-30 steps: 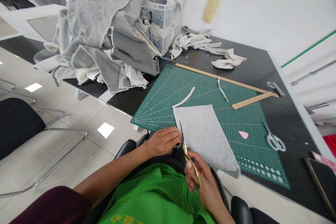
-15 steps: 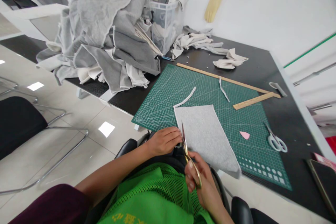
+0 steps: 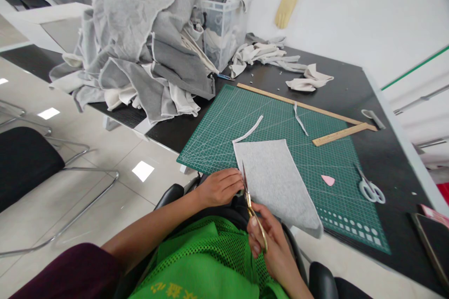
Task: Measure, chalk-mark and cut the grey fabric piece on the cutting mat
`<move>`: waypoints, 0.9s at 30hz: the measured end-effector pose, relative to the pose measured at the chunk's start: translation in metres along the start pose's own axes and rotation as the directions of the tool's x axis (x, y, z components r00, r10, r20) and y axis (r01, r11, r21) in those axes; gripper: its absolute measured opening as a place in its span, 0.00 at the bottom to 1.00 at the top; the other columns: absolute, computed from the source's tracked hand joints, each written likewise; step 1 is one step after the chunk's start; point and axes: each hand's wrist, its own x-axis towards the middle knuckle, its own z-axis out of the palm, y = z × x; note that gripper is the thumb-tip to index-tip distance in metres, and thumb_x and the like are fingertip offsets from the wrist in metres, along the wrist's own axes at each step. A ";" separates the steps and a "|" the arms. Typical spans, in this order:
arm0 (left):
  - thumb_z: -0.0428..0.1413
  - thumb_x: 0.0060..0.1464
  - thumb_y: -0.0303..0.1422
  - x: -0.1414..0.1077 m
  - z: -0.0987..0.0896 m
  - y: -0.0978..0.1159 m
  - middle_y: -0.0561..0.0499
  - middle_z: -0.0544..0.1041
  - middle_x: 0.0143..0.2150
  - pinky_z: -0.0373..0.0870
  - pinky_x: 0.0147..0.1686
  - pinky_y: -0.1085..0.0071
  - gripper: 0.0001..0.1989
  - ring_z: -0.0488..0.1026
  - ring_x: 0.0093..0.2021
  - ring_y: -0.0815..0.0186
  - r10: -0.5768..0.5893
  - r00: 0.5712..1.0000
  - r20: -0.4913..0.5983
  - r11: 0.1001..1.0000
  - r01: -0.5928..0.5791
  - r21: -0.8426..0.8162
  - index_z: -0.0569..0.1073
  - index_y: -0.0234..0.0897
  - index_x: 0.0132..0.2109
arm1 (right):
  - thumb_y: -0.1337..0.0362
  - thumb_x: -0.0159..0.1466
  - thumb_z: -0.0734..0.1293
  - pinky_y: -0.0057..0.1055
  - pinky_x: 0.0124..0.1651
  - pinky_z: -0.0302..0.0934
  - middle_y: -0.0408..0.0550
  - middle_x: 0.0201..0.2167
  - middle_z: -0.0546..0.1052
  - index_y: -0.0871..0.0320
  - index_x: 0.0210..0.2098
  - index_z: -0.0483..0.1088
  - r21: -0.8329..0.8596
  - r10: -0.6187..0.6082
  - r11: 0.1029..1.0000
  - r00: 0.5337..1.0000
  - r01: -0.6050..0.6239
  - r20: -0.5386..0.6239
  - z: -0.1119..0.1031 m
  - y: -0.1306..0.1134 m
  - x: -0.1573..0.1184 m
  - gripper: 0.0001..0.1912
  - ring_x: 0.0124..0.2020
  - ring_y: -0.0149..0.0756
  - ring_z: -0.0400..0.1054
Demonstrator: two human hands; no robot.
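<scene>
Little has moved since earlier: at the cutting mat's (image 3: 210, 140) near edge, left hand (image 3: 223, 188) pinches overhanging grey fabric (image 3: 275, 177) (likely light, limp, best held taut at its edge), right hand (image 3: 269, 236) grips gold-handled scissors (image 3: 249, 199).

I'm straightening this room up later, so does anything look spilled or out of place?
Yes, the heap of grey cloth looks untidy: it is crumpled and droops over the near edge of the black tabletop. Small pale scraps also lie loose beyond the cutting mat, like litter.
</scene>
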 end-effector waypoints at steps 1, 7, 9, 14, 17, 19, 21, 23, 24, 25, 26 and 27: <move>0.56 0.64 0.26 0.000 0.000 0.000 0.42 0.81 0.47 0.79 0.58 0.60 0.07 0.78 0.53 0.59 0.001 1.000 -0.001 1.000 -0.001 0.001 0.75 0.30 0.48 | 0.47 0.68 0.68 0.22 0.19 0.53 0.33 0.22 0.62 0.53 0.58 0.65 0.003 -0.002 1.000 1.000 0.002 0.009 0.000 0.001 0.000 0.25 0.18 0.24 0.52; 0.57 0.63 0.25 -0.002 0.001 -0.001 0.42 0.81 0.47 0.79 0.58 0.60 0.08 0.77 0.55 0.59 -0.008 1.000 0.006 0.999 0.009 -0.031 0.75 0.30 0.49 | 0.47 0.68 0.69 0.22 0.19 0.54 0.32 0.19 0.61 0.55 0.57 0.66 -0.032 0.030 0.999 0.999 -0.030 0.019 -0.001 -0.001 0.001 0.25 0.17 0.24 0.52; 0.57 0.63 0.25 -0.003 0.002 -0.001 0.42 0.81 0.46 0.79 0.58 0.60 0.08 0.77 0.55 0.59 -0.003 1.000 -0.002 1.000 0.003 -0.031 0.75 0.30 0.49 | 0.47 0.67 0.70 0.22 0.19 0.55 0.31 0.18 0.60 0.55 0.57 0.66 -0.040 0.041 0.998 0.999 -0.040 0.019 -0.001 -0.002 0.001 0.26 0.16 0.24 0.52; 0.56 0.64 0.25 -0.005 0.002 -0.002 0.42 0.81 0.47 0.78 0.59 0.59 0.08 0.77 0.55 0.58 0.006 1.000 0.014 0.999 -0.005 -0.033 0.76 0.29 0.49 | 0.46 0.66 0.71 0.21 0.17 0.53 0.31 0.19 0.61 0.55 0.56 0.66 -0.003 0.054 0.999 0.998 -0.054 0.012 0.000 -0.003 0.001 0.27 0.15 0.23 0.52; 0.58 0.63 0.25 -0.005 0.003 -0.001 0.43 0.81 0.47 0.78 0.59 0.60 0.08 0.77 0.55 0.59 -0.006 1.000 0.016 0.999 0.006 -0.038 0.75 0.29 0.49 | 0.46 0.65 0.71 0.21 0.17 0.52 0.32 0.20 0.62 0.54 0.54 0.66 0.051 0.075 0.996 0.997 -0.075 -0.005 0.001 -0.006 0.001 0.26 0.15 0.23 0.52; 0.58 0.63 0.26 -0.004 0.002 -0.001 0.43 0.81 0.47 0.78 0.59 0.61 0.08 0.77 0.55 0.59 -0.015 1.000 0.012 0.999 0.016 -0.045 0.75 0.29 0.49 | 0.46 0.66 0.71 0.21 0.17 0.51 0.32 0.20 0.62 0.53 0.53 0.67 0.057 0.075 0.996 0.997 -0.075 -0.008 0.000 -0.008 0.002 0.24 0.15 0.23 0.52; 0.59 0.63 0.26 -0.003 0.001 -0.001 0.43 0.81 0.46 0.78 0.58 0.61 0.08 0.77 0.55 0.60 -0.022 1.000 0.000 0.999 0.022 -0.050 0.75 0.30 0.49 | 0.46 0.65 0.71 0.21 0.18 0.51 0.32 0.20 0.62 0.52 0.53 0.67 0.046 0.075 0.996 0.997 -0.075 0.004 0.000 -0.011 0.004 0.24 0.16 0.23 0.52; 0.58 0.64 0.27 -0.002 0.000 0.000 0.43 0.82 0.46 0.78 0.58 0.62 0.08 0.77 0.55 0.60 -0.022 1.000 -0.005 0.999 0.022 -0.050 0.75 0.30 0.50 | 0.46 0.65 0.71 0.21 0.18 0.50 0.32 0.20 0.62 0.52 0.52 0.67 0.032 0.080 0.996 0.997 -0.080 0.022 -0.001 -0.013 0.006 0.23 0.16 0.24 0.52; 0.58 0.64 0.27 -0.002 0.000 0.000 0.43 0.82 0.46 0.78 0.58 0.62 0.08 0.77 0.55 0.60 -0.021 1.000 -0.003 0.998 0.021 -0.051 0.75 0.30 0.50 | 0.46 0.65 0.71 0.21 0.18 0.50 0.32 0.20 0.62 0.52 0.51 0.67 0.026 0.082 0.996 0.996 -0.082 0.027 -0.002 -0.014 0.008 0.23 0.16 0.23 0.52; 0.58 0.64 0.27 -0.001 -0.001 0.000 0.43 0.82 0.47 0.78 0.58 0.62 0.08 0.77 0.55 0.60 -0.021 1.000 -0.001 0.998 0.020 -0.053 0.75 0.30 0.50 | 0.46 0.66 0.70 0.21 0.18 0.50 0.32 0.20 0.62 0.52 0.51 0.66 0.020 0.082 0.996 0.996 -0.083 0.029 -0.002 -0.015 0.009 0.22 0.16 0.23 0.51; 0.58 0.64 0.27 -0.001 -0.001 0.000 0.43 0.81 0.47 0.78 0.58 0.62 0.09 0.77 0.55 0.60 -0.022 1.000 0.001 0.998 0.022 -0.054 0.75 0.30 0.50 | 0.46 0.66 0.70 0.21 0.18 0.50 0.31 0.20 0.62 0.52 0.51 0.66 0.014 0.082 0.997 0.996 -0.082 0.030 -0.001 -0.016 0.010 0.22 0.16 0.23 0.51; 0.58 0.64 0.27 -0.001 -0.001 0.000 0.43 0.81 0.47 0.79 0.58 0.62 0.09 0.77 0.55 0.60 -0.024 1.000 0.002 0.998 0.024 -0.056 0.75 0.30 0.50 | 0.46 0.66 0.70 0.21 0.18 0.49 0.31 0.20 0.61 0.52 0.51 0.66 0.010 0.079 0.997 0.996 -0.080 0.032 -0.001 -0.016 0.011 0.22 0.16 0.23 0.51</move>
